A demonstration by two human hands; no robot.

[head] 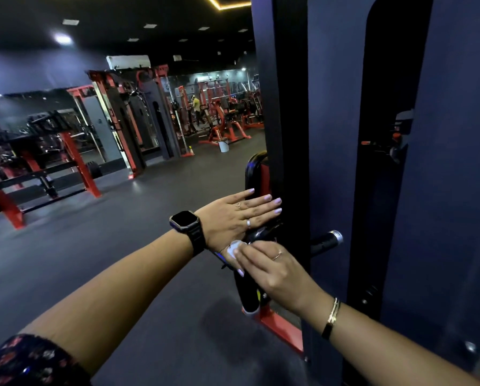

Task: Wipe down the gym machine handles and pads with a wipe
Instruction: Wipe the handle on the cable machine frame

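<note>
A small white crumpled wipe [233, 247] is held under the lightly bent fingers of the right hand [275, 266] and pressed onto a glossy black machine bar [259, 233], just below the heel of the left hand [236, 215]. Whether the thumb pinches the wipe cannot be told. The left hand is laid open and flat, fingers straight, with its fingertips touching the tall black steel upright [277, 107]. A short black handle with a chrome end cap [327, 240] projects just beside the right hand, and a rounded black vinyl pad [254, 174] is seen above the left. The step is likely best done with the wipe spread out rather than bunched, wrapped round the bar and drawn along its whole length under firm pressure, while the frame is steadied by the flat hand. The handle and pad appear not yet reached. Below, a dark grey rubber floor [149, 274] is spread wide. Red and black weight racks [80, 151] are ranged well apart from the machine under dim ceiling lights.
</note>
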